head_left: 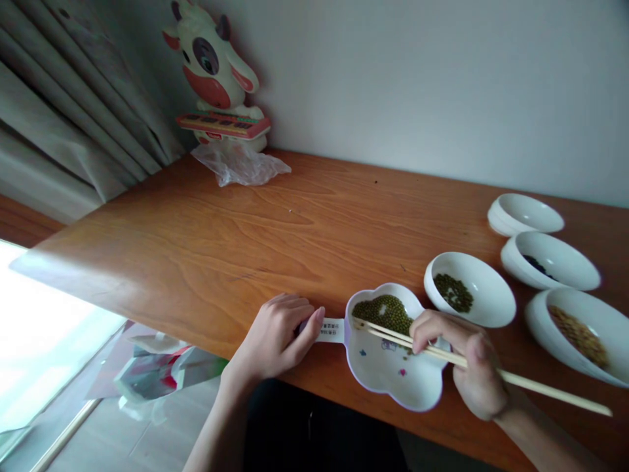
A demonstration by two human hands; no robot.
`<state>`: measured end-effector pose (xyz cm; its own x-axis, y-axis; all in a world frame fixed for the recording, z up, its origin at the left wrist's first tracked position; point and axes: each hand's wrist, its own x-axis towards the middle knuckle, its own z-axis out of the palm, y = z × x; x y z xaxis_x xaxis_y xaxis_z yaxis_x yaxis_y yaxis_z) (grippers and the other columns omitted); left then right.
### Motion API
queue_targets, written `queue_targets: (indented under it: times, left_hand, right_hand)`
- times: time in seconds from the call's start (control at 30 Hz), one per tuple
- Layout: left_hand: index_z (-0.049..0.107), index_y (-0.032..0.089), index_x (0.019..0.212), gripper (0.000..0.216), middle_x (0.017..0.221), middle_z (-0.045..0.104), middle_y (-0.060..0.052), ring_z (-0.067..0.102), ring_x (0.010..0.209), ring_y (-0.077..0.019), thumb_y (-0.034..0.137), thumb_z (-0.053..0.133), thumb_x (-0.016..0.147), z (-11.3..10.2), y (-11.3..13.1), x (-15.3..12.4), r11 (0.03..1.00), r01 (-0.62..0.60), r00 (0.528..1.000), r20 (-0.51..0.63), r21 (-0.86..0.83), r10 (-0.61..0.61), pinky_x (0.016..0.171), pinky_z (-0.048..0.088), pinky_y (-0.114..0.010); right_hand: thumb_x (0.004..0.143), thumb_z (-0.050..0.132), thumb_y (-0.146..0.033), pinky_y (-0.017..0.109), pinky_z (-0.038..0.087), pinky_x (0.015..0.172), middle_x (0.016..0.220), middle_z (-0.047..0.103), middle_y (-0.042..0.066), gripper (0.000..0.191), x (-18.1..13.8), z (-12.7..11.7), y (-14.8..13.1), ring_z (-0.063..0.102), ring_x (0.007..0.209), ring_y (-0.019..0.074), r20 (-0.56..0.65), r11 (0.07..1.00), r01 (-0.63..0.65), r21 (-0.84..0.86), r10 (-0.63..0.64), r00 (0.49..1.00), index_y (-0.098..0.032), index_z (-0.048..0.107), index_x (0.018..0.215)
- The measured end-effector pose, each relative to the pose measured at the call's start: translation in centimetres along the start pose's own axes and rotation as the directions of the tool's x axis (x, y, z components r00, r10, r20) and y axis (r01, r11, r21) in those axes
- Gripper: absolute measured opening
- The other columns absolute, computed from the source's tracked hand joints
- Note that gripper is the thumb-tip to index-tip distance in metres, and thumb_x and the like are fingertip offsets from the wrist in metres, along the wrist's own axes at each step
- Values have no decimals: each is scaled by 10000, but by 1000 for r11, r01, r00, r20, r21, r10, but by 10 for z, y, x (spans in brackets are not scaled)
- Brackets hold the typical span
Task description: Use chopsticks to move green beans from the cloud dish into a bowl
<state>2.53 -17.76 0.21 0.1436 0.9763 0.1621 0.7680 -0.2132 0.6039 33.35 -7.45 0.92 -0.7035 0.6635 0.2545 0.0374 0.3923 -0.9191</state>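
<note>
A white scalloped dish with a lilac rim lies at the front edge of the table. Mung beans gather in its far part, with a few loose grains near the middle. My left hand is closed around the dish's handle, which carries a printed label. In my right hand is a pair of wooden chopsticks, their tips inside the dish at the beans' left edge. Whether the tips pinch a bean is too small to tell. Just beyond my right hand stands a white bowl holding some mung beans.
More white bowls stand at the right: one with yellowish beans, one with dark beans, and a bowl at the back. A cow toy with a keyboard and a clear plastic bag sit at the far left.
</note>
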Motion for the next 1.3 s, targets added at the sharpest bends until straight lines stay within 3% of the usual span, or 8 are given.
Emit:
queue_targets:
  times: [1.03, 1.17, 1.3]
  left_hand:
    - [537, 192, 717, 453, 723, 607, -24, 512, 679, -164, 329, 401, 1127, -1, 2, 1, 999, -17, 1000, -12, 29, 18, 726, 390, -339]
    - [521, 193, 725, 434, 722, 597, -19, 512, 683, -164, 316, 405, 1125, 0, 1, 1, 1000, -11, 1000, -8, 7, 11, 731, 380, -337]
    - [519, 195, 743, 403, 725, 588, -17, 521, 693, -168, 303, 418, 1118, 2, -2, 0, 1000, -11, 1000, 0, -28, 11, 739, 374, -336]
  right_hand:
    - [1090, 272, -646, 367, 449, 577, 618, 653, 55, 737, 9, 2, -9, 591, 580, 213, -129, 990, 90, 113, -75, 989, -245, 795, 760]
    - [1075, 296, -668, 404, 452, 593, 610, 671, 67, 722, 2, -13, -15, 586, 570, 237, -183, 981, 144, 132, -118, 976, -264, 836, 817]
    - [1045, 306, -722, 488, 450, 692, 598, 663, 90, 741, -11, -52, -18, 575, 573, 272, -404, 986, 165, 28, -140, 904, -293, 850, 783]
